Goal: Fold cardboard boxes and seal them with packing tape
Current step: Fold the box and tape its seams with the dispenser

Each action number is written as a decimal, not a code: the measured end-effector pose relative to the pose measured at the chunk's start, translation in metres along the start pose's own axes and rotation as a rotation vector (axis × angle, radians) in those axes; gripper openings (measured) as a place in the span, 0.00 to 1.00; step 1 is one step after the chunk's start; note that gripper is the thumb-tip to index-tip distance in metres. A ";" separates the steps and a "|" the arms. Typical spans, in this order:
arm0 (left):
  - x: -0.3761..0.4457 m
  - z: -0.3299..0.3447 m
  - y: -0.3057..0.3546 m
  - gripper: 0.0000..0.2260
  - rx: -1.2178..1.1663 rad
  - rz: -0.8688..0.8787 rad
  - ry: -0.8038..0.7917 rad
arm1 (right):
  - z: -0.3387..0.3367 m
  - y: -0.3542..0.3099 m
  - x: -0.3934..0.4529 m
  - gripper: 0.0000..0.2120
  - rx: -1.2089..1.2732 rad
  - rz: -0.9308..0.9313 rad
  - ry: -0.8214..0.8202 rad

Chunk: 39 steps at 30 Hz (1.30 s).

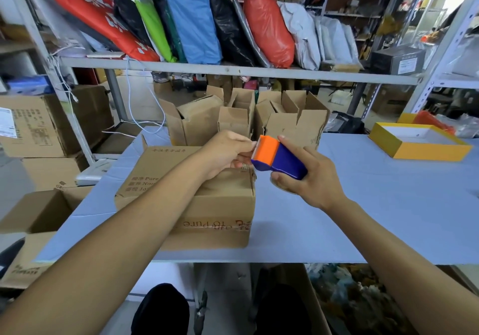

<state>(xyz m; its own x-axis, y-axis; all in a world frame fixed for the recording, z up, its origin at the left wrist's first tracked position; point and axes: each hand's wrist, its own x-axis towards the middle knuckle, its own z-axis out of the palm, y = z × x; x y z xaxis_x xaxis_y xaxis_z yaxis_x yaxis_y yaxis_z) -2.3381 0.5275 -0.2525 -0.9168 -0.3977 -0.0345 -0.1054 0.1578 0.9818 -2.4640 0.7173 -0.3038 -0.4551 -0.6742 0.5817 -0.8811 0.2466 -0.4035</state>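
Currently at taping step — right hand (pixel 308 179) grips tape dispenser (pixel 278 157) above closed cardboard box (pixel 207 205) on counter (pixel 388 205); left hand (pixel 225 153) pinches at its cutter edge. Next, probably: pull tape free, press onto box seam.

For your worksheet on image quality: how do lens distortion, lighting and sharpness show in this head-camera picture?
Head view: the wide-angle lens bows the shelf rail and stretches both forearms toward the corners; lighting is soft and even, with a faint shadow under the cardboard box; the tape dispenser in the right hand is sharp, the left hand too; the background shelves look slightly soft.
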 end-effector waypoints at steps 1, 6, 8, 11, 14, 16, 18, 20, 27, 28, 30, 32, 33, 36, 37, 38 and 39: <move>0.000 -0.001 0.000 0.06 -0.023 -0.005 -0.002 | 0.001 -0.001 0.001 0.36 0.007 -0.007 -0.004; 0.000 -0.009 -0.004 0.05 -0.131 -0.022 -0.032 | 0.005 -0.002 0.005 0.36 0.079 -0.032 -0.019; 0.000 -0.013 -0.005 0.05 -0.197 -0.030 -0.058 | 0.006 -0.001 0.006 0.36 0.116 -0.032 -0.021; -0.001 -0.017 -0.006 0.04 -0.249 -0.037 -0.096 | 0.006 -0.001 0.007 0.35 0.150 -0.036 -0.012; 0.000 -0.019 -0.008 0.03 -0.240 -0.027 -0.110 | 0.006 -0.002 0.007 0.35 0.163 -0.042 -0.018; 0.001 -0.019 -0.009 0.04 -0.223 -0.026 -0.109 | 0.007 -0.002 0.007 0.35 0.161 -0.044 -0.022; 0.000 -0.018 -0.008 0.05 -0.195 -0.029 -0.103 | 0.007 -0.001 0.006 0.36 0.158 -0.045 -0.030; -0.001 -0.016 -0.006 0.06 -0.166 -0.043 -0.089 | 0.008 0.000 0.005 0.36 0.142 -0.046 -0.044; 0.000 -0.014 0.004 0.09 -0.089 -0.123 -0.047 | 0.007 0.005 0.005 0.36 0.141 -0.038 -0.046; 0.000 -0.015 0.004 0.09 -0.086 -0.124 -0.049 | 0.006 0.006 0.006 0.36 0.141 -0.044 -0.053; -0.001 -0.016 0.004 0.05 -0.079 -0.120 -0.057 | 0.006 0.006 0.009 0.36 0.143 -0.057 -0.063; -0.001 -0.018 0.005 0.05 -0.055 -0.128 -0.029 | 0.007 0.006 0.013 0.36 0.137 -0.072 -0.067; -0.002 -0.019 0.006 0.06 -0.036 -0.129 -0.007 | 0.007 0.006 0.015 0.36 0.136 -0.076 -0.070; -0.003 -0.019 0.009 0.05 -0.010 -0.123 0.039 | 0.007 0.005 0.020 0.36 0.133 -0.096 -0.076; -0.002 -0.018 0.011 0.05 0.004 -0.121 0.059 | 0.008 0.005 0.022 0.36 0.136 -0.100 -0.081; -0.001 -0.018 0.011 0.06 0.036 -0.117 0.089 | 0.008 0.005 0.024 0.36 0.138 -0.101 -0.089; 0.001 -0.018 0.011 0.07 0.081 -0.116 0.127 | 0.008 0.004 0.026 0.36 0.139 -0.104 -0.097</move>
<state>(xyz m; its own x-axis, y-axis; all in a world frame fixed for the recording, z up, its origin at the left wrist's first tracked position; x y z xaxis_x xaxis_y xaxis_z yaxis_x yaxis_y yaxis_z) -2.3334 0.5127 -0.2383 -0.8415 -0.5274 -0.1175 -0.2429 0.1750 0.9541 -2.4786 0.6949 -0.2960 -0.3425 -0.7564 0.5574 -0.8934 0.0786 -0.4423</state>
